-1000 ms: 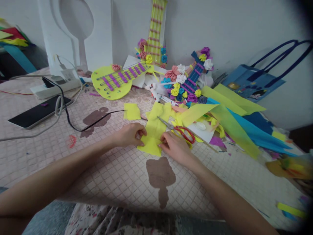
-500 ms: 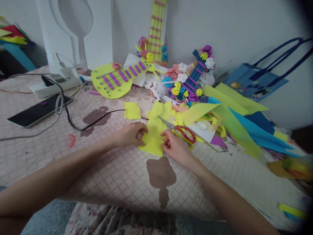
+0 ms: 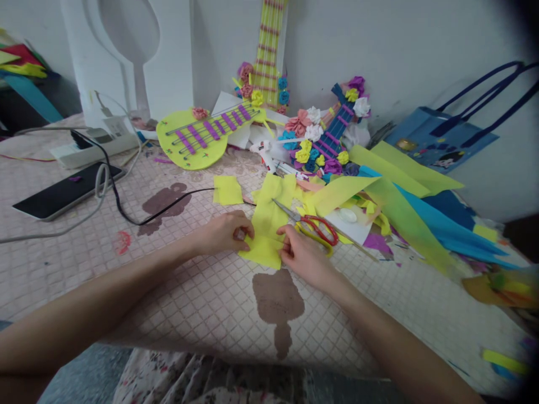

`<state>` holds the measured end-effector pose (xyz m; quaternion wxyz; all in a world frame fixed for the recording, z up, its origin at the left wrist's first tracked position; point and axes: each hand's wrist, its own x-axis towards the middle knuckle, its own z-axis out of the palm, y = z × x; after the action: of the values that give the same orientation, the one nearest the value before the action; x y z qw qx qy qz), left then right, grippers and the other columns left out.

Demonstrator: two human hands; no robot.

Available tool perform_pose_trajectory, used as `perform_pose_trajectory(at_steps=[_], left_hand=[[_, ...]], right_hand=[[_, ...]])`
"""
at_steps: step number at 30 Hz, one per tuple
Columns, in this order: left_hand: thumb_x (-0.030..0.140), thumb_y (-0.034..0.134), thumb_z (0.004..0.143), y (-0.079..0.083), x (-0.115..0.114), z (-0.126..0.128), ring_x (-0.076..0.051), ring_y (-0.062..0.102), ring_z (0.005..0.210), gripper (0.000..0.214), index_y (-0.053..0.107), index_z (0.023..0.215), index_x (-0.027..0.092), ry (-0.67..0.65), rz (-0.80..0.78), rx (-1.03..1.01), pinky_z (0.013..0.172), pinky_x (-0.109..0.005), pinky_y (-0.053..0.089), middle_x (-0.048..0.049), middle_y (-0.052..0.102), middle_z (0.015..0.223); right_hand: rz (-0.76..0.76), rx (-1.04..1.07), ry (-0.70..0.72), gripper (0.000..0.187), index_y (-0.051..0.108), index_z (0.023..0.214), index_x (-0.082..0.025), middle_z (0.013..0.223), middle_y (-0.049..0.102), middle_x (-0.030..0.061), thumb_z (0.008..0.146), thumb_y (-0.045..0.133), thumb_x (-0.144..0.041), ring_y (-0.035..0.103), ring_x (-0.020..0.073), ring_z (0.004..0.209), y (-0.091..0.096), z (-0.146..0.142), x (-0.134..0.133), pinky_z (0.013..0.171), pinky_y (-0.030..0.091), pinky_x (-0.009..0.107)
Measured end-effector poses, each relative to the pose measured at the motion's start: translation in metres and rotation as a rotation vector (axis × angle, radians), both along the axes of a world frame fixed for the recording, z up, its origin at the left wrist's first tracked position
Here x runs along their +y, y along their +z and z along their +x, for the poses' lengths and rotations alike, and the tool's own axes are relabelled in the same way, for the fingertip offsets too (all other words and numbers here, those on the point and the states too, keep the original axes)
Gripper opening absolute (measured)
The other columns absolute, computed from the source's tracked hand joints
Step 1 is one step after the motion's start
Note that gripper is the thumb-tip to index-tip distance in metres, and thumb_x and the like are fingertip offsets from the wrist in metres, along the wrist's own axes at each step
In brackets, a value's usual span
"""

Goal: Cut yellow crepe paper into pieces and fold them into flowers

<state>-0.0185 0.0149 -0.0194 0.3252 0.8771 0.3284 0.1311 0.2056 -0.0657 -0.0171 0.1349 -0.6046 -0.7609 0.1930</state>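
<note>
A yellow sheet of paper (image 3: pixel 266 235) lies on the pink checked table cover (image 3: pixel 202 314) in front of me. My left hand (image 3: pixel 225 231) pinches its left edge with curled fingers. My right hand (image 3: pixel 304 255) pinches the right edge, fingers closed on the fold. Red-handled scissors (image 3: pixel 316 227) lie just beyond my right hand, blades pointing toward the paper. A small yellow paper square (image 3: pixel 227 189) sits apart, beyond my left hand.
Paper guitars with paper flowers (image 3: pixel 202 134) lean at the wall. Long yellow and blue paper strips (image 3: pixel 404 207) spread to the right, beside a blue bag (image 3: pixel 438 140). A phone (image 3: pixel 63 191), a black cable (image 3: pixel 126 216) and a power strip (image 3: pixel 90 148) lie left.
My right hand has slid slightly up along the paper's right edge, drawing the lower part of the sheet up; the left hand keeps its pinch in place.
</note>
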Motion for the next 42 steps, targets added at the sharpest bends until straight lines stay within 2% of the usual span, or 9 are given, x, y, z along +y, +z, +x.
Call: perform_pose_trajectory(at_steps=[9, 17, 22, 31, 33, 35, 38, 40, 42], left_hand=[[0.024, 0.070, 0.062, 0.010, 0.000, -0.001, -0.015, 0.053, 0.075, 0.034, 0.066, 0.095, 0.019, 0.000, -0.067, 0.055, 0.067, -0.025, 0.042, -0.0022, 0.055, 0.087], [0.025, 0.068, 0.063, 0.014, -0.001, 0.000, -0.015, 0.053, 0.077, 0.036, 0.065, 0.097, 0.017, -0.017, -0.075, 0.089, 0.069, -0.025, 0.043, -0.0026, 0.054, 0.090], [0.025, 0.066, 0.063, 0.013, -0.001, 0.000, -0.015, 0.053, 0.077, 0.035, 0.065, 0.097, 0.017, -0.018, -0.077, 0.092, 0.068, -0.025, 0.043, -0.0026, 0.055, 0.090], [0.024, 0.067, 0.062, 0.013, 0.000, -0.001, -0.014, 0.053, 0.076, 0.037, 0.064, 0.098, 0.017, -0.016, -0.071, 0.087, 0.067, -0.024, 0.043, -0.0028, 0.055, 0.090], [0.023, 0.068, 0.061, 0.013, 0.000, 0.000, -0.014, 0.052, 0.075, 0.037, 0.064, 0.097, 0.017, -0.011, -0.079, 0.090, 0.066, -0.024, 0.043, -0.0025, 0.055, 0.089], [0.023, 0.068, 0.061, 0.012, 0.000, 0.000, -0.013, 0.052, 0.074, 0.037, 0.064, 0.097, 0.016, -0.012, -0.084, 0.088, 0.066, -0.024, 0.043, -0.0025, 0.055, 0.089], [0.023, 0.069, 0.062, 0.010, 0.001, -0.001, -0.014, 0.053, 0.075, 0.036, 0.063, 0.097, 0.016, -0.019, -0.079, 0.073, 0.066, -0.024, 0.043, -0.0027, 0.056, 0.089], [0.023, 0.069, 0.062, 0.009, 0.002, -0.001, -0.014, 0.053, 0.074, 0.035, 0.063, 0.096, 0.016, -0.021, -0.068, 0.061, 0.066, -0.024, 0.043, -0.0023, 0.056, 0.088], [0.022, 0.070, 0.062, 0.008, 0.003, -0.001, -0.013, 0.053, 0.073, 0.035, 0.064, 0.096, 0.017, -0.030, -0.061, 0.059, 0.066, -0.024, 0.043, -0.0018, 0.056, 0.087]], right_hand=[[0.039, -0.058, 0.048, 0.022, 0.053, 0.100, -0.019, 0.077, 0.059, 0.0021, 0.080, 0.049, -0.010, 0.055, 0.0150, 0.068, 0.004, 0.001, -0.003, 0.061, 0.038, 0.026], [0.052, -0.075, 0.048, 0.013, 0.052, 0.099, -0.019, 0.079, 0.063, 0.0027, 0.088, 0.051, -0.025, 0.058, 0.0163, 0.069, 0.003, 0.000, -0.003, 0.060, 0.038, 0.026], [0.064, -0.208, 0.020, 0.027, 0.050, 0.100, -0.017, 0.087, 0.064, 0.0073, 0.089, 0.051, -0.042, 0.061, 0.0219, 0.074, 0.000, -0.007, -0.005, 0.056, 0.037, 0.028], [0.072, -0.270, -0.017, 0.035, 0.048, 0.108, -0.015, 0.095, 0.063, 0.0101, 0.082, 0.062, -0.035, 0.063, 0.0248, 0.076, 0.003, -0.014, -0.009, 0.055, 0.046, 0.033], [0.178, -0.287, -0.013, 0.039, 0.049, 0.112, -0.015, 0.105, 0.060, 0.0131, 0.081, 0.064, -0.032, 0.062, 0.0275, 0.086, 0.002, -0.015, -0.011, 0.061, 0.050, 0.036], [0.296, -0.297, 0.048, 0.042, 0.050, 0.119, -0.014, 0.119, 0.055, 0.0159, 0.081, 0.064, -0.025, 0.057, 0.0305, 0.103, 0.001, -0.017, -0.013, 0.076, 0.052, 0.042], [0.378, -0.296, 0.248, 0.042, 0.048, 0.127, -0.014, 0.139, 0.044, 0.0148, 0.086, 0.054, -0.017, 0.040, 0.0299, 0.128, 0.000, -0.018, -0.017, 0.104, 0.037, 0.049], [0.351, -0.299, 0.383, 0.045, 0.042, 0.134, -0.013, 0.148, 0.035, 0.0117, 0.091, 0.049, -0.022, 0.027, 0.0272, 0.138, -0.002, -0.019, -0.020, 0.112, 0.024, 0.052], [0.280, -0.306, 0.462, 0.057, 0.030, 0.142, -0.011, 0.152, 0.028, 0.0113, 0.093, 0.046, -0.036, 0.018, 0.0266, 0.141, -0.006, -0.018, -0.025, 0.114, 0.019, 0.054]])
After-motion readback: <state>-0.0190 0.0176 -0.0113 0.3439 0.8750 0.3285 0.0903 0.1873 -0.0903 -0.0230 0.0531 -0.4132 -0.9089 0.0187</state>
